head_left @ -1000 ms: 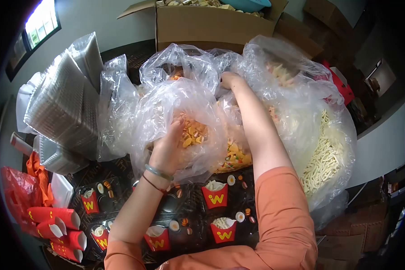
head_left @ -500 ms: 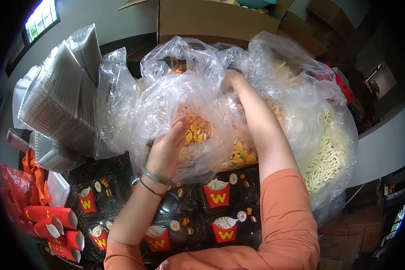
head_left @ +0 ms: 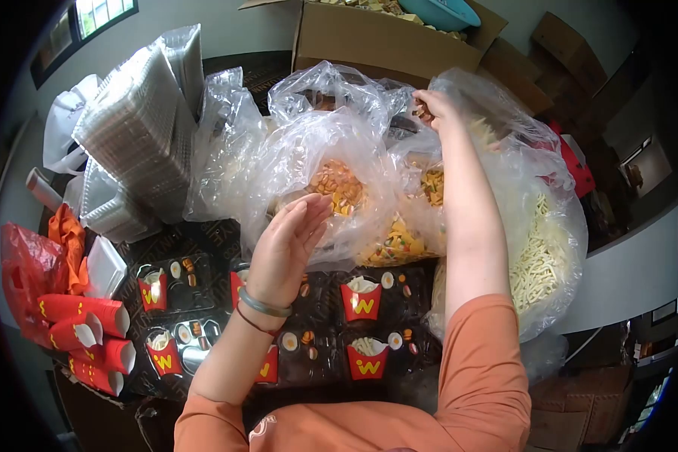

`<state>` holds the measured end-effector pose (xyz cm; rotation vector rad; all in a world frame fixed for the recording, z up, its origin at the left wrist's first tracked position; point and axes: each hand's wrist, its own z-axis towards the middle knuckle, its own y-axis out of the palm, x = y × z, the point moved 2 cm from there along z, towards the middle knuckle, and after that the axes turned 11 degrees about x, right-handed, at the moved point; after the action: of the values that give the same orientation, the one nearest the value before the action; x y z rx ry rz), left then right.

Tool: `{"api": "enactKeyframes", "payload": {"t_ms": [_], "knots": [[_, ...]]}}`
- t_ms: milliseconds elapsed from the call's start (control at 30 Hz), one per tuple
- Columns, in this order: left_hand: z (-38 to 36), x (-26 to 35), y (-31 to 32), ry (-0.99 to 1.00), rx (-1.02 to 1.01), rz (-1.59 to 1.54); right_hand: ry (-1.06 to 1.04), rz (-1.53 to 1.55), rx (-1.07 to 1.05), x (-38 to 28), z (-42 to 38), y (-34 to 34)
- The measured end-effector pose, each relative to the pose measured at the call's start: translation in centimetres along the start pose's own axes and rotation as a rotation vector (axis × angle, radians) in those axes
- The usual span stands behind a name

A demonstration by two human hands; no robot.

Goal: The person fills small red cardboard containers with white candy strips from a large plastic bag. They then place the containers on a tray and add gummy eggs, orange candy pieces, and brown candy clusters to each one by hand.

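Observation:
My right hand [head_left: 435, 111] is raised over the bags at the back, its fingers closed round small brown pieces [head_left: 423, 113]. My left hand [head_left: 300, 226], with a bangle at its wrist, hovers palm inward, fingers stretched and apart from any object, in front of a clear plastic bag [head_left: 279, 162] of orange and yellow pieces [head_left: 339, 184]. Another bag beside it shows yellow pieces [head_left: 399, 245]. On the dark table, clear trays hold red cups of white sticks [head_left: 360, 300] with small egg-shaped [head_left: 388, 280] and burger-shaped pieces [head_left: 408, 334].
Stacked clear trays [head_left: 139, 113] stand at the left. Red folded cups [head_left: 98, 339] and a red bag [head_left: 34, 267] lie at the left edge. A large bag of pale sticks [head_left: 539, 256] is at the right. Behind, a cardboard box [head_left: 384, 38] holds a blue bowl [head_left: 441, 11].
My right hand has come up out of the bag at the back and now shows brown pieces in its fingers. My left hand has moved off the front bag. The view has shifted.

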<state>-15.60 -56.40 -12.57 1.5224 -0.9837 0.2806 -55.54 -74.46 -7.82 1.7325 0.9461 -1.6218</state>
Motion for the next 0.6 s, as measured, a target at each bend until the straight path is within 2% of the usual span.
{"api": "enactKeyframes", "payload": {"t_ms": [67,100,167,267,367,400,433,467,533,567,600], "knots": [[-1.4,-0.3,0.8,-0.084,-0.021,-0.192,0.047,0.122,-0.089,-2.5,-2.6,-0.2],[-2.2,-0.6,1.3,-0.130,-0.051,-0.239,0.040,0.154,-0.053,-4.0,-5.8,0.4],[-4.3,-1.0,2.4,-0.195,-0.092,-0.347,-0.009,0.287,-0.257,-5.8,-10.8,1.2],[-7.4,-3.2,3.4,-0.308,-0.116,-0.490,-0.076,0.286,-0.662,-6.0,-21.3,2.2],[-11.0,-6.5,3.0,-0.453,-0.143,-0.610,-0.209,0.079,-0.638,-1.6,-33.5,3.5],[-11.9,-7.7,2.4,-0.504,-0.152,-0.649,-0.291,-0.175,-0.516,-0.2,-37.7,3.6],[-12.9,-9.1,1.5,-0.530,-0.181,-0.750,-0.446,-0.162,-0.488,2.2,-41.1,3.8],[-13.9,-9.9,0.6,-0.544,-0.240,-0.832,-0.543,-0.305,-0.433,4.5,-43.6,3.4],[-15.6,-11.5,-1.8,-0.645,-0.366,-1.219,-0.825,-0.425,-0.372,9.3,-47.2,2.8],[-16.7,-11.8,-2.7,-0.585,-0.106,-0.917,-0.921,-0.483,-0.341,10.7,-48.7,2.6],[-17.0,-13.1,-4.1,-0.553,-0.087,-0.866,-0.856,-0.506,-0.375,11.5,-50.0,2.3]]}}
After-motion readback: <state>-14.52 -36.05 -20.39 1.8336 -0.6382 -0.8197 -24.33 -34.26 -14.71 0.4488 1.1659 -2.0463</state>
